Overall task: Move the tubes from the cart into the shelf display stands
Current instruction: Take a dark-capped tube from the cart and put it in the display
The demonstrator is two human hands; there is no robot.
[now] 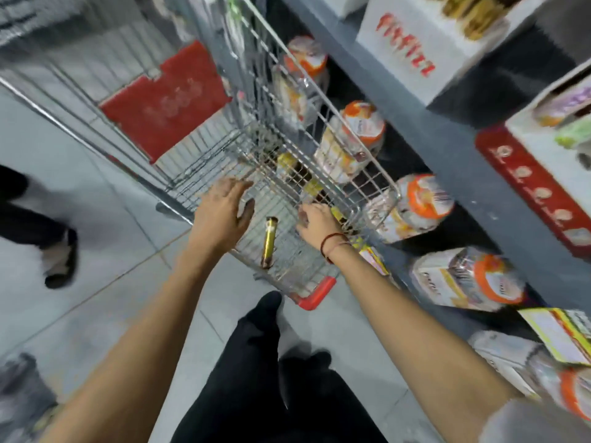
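Note:
A wire shopping cart (319, 91) stands against the shelves. One gold and brown tube (268, 243) lies on the cart's mesh floor between my hands. Several more yellow and brown tubes (295, 172) lie along the cart's right side. My left hand (224, 209) hovers over the mesh, fingers apart, holding nothing. Reaching into the cart's near right corner, my right hand (316, 219) has its fingers curled at a yellow tube (337, 215); blur hides whether it grips it. White display stands (425, 43) sit on the upper shelf.
Jars with orange lids (412, 206) fill the lower shelf behind the cart's right wall. A red panel (166, 97) lies in the cart. Another person's legs and shoe (57, 251) stand at the left on the tiled floor. My own dark trousers (271, 378) are below.

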